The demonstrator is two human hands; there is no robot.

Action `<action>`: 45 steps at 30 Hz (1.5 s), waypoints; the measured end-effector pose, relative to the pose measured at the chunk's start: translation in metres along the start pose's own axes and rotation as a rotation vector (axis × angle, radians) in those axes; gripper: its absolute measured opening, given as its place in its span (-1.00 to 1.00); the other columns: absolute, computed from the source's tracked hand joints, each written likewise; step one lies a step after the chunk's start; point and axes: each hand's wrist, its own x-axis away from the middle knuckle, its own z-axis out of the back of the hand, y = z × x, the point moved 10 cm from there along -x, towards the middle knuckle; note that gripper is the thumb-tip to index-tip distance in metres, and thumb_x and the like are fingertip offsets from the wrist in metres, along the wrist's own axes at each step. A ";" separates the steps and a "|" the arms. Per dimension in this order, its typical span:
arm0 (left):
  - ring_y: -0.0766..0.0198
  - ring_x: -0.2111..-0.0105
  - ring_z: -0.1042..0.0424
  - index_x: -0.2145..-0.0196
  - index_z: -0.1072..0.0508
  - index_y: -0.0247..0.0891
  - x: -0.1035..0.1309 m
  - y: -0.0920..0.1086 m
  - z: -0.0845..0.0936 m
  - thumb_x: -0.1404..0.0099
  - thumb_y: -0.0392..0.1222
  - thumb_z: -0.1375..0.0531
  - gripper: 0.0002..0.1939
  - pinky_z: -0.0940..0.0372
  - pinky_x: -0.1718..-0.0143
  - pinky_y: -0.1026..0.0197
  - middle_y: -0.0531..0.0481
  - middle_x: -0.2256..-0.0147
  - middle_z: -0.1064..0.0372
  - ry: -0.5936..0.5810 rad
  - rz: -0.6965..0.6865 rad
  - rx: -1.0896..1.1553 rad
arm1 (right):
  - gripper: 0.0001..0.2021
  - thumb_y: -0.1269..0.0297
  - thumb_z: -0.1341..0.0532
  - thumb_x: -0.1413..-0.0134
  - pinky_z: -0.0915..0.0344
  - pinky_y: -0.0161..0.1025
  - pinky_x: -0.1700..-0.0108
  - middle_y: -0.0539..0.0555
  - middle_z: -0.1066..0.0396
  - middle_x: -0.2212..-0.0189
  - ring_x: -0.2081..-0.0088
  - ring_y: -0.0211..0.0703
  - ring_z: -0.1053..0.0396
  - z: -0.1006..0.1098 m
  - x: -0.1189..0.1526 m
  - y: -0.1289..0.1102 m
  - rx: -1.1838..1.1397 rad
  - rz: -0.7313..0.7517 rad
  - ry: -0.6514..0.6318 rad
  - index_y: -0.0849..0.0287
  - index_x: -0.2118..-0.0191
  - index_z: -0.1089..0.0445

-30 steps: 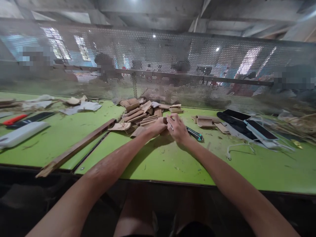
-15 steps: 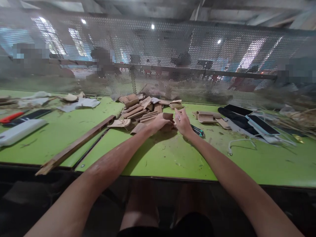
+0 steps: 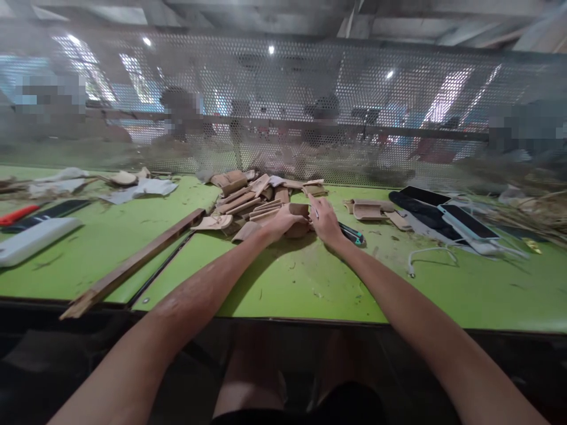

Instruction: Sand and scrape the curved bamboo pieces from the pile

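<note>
My left hand (image 3: 286, 222) is closed on a curved brown piece (image 3: 299, 209) that looks like split bamboo or bark, just above the green table. Close on its right, my right hand (image 3: 324, 221) has its fingers bent in toward the same piece. A small pale thing shows between those fingers, too small to name. Under my right wrist lies a black and teal utility knife (image 3: 352, 234). A pile of similar brown pieces (image 3: 239, 200), curved and flat, spreads behind and left of my hands.
A long wooden stick (image 3: 137, 260) lies left, overhanging the front edge of the green table (image 3: 301, 289). More curved pieces (image 3: 367, 210), phones (image 3: 470, 222) and a white cable (image 3: 432, 251) are right. A white case (image 3: 39, 239) lies far left. Perforated mesh (image 3: 274, 118) stands behind.
The whole view has shifted slightly. Both hands stay at the brown piece, with the right hand's fingers hardly moved.
</note>
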 end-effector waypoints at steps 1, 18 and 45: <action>0.17 0.27 -0.50 0.31 -0.57 -0.34 0.001 0.003 -0.002 0.02 -0.34 -0.35 -0.76 -0.41 0.14 0.15 -0.13 0.26 -0.61 -0.012 0.004 -0.010 | -0.46 0.27 0.05 -0.35 -0.31 0.11 -0.15 0.25 -0.39 0.07 0.01 0.14 -0.31 0.000 0.000 -0.003 -0.015 0.022 -0.002 0.12 -0.37 -0.29; 0.18 0.28 -0.48 0.38 -0.58 -0.38 -0.016 0.005 0.009 -0.07 -0.17 -0.35 -0.80 -0.39 0.15 0.21 -0.08 0.34 -0.59 0.017 -0.143 -0.245 | -0.58 0.21 -0.01 -0.40 -0.35 0.00 -0.14 0.28 -0.54 0.04 -0.02 0.10 -0.45 -0.001 -0.004 -0.005 -0.068 0.021 0.016 0.21 -0.12 -0.54; 0.34 0.48 -0.26 0.56 -0.45 -0.35 -0.018 -0.001 0.015 0.02 -0.24 -0.27 -0.89 -0.20 0.40 0.30 0.06 0.55 -0.37 0.138 -0.081 -0.354 | -0.61 0.24 0.01 -0.43 -0.34 0.03 -0.19 0.27 -0.55 0.02 -0.04 0.09 -0.43 0.002 -0.003 -0.025 -0.021 0.110 0.084 0.20 -0.03 -0.55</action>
